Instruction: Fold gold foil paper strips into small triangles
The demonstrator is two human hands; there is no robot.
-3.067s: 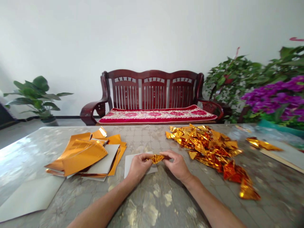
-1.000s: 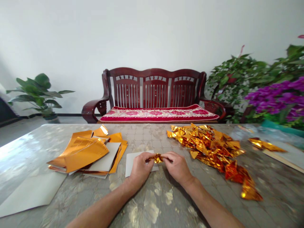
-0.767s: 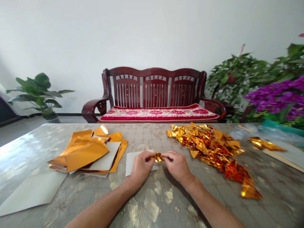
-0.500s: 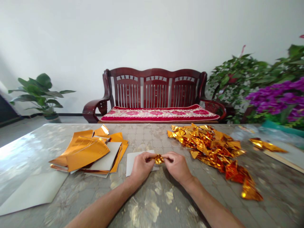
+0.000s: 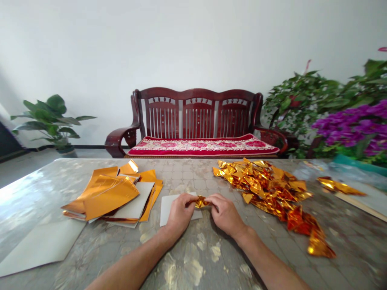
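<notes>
Between my two hands is a small piece of folded gold foil paper (image 5: pixel 200 201), shiny and crumpled-looking. My left hand (image 5: pixel 181 209) pinches its left end with thumb and forefinger. At the opposite end, my right hand (image 5: pixel 225 211) grips it the same way. Under the left hand a pale sheet of paper (image 5: pixel 165 209) lies on the table, partly covered. To the left rests a loose stack of gold foil sheets (image 5: pixel 111 197), some with their pale backs up. A heap of folded gold foil pieces (image 5: pixel 263 185) spreads out to the right.
A large pale sheet (image 5: pixel 42 245) lies at the left on the patterned table (image 5: pixel 187 257). Clear plastic wrapping (image 5: pixel 311 169) and another gold piece (image 5: pixel 341 186) are at the far right. Beyond the table stand a wooden bench (image 5: pixel 198 117) and potted plants (image 5: pixel 54 121).
Both hands stay at the foil piece, with only a slight shift of the fingers; the right fingers now lie a little further left on it. The piles look unchanged.
</notes>
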